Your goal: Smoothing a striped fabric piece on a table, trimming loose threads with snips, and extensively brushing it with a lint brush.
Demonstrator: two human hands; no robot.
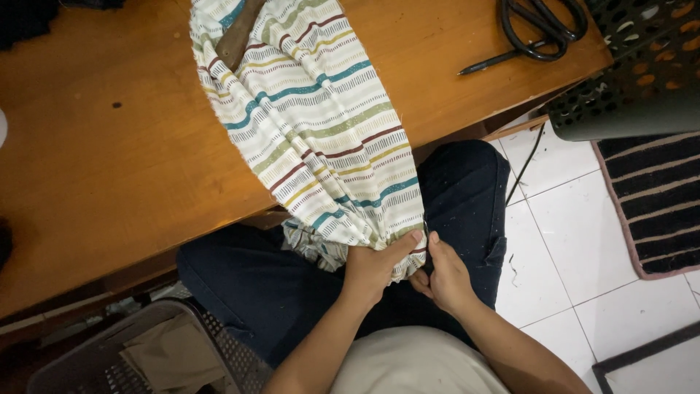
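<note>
A white cloth with teal, red, olive and yellow stripes (313, 124) runs from the wooden table (109, 168) down over its front edge onto my lap. My left hand (375, 266) bunches the cloth's lower end in a closed fist. Right beside it, my right hand (445, 277) pinches the same gathered end, thumb touching the fabric. Both hands sit above my dark blue trousers (467, 190). A brown flat piece (237, 36) lies partly under the cloth near the table's far side.
Black scissors (543, 25) and a black pen (503, 58) lie at the table's far right corner. A dark perforated basket (634, 73) stands to the right. A striped mat (652, 204) covers white floor tiles. A grey basket holding tan fabric (168, 350) is at lower left.
</note>
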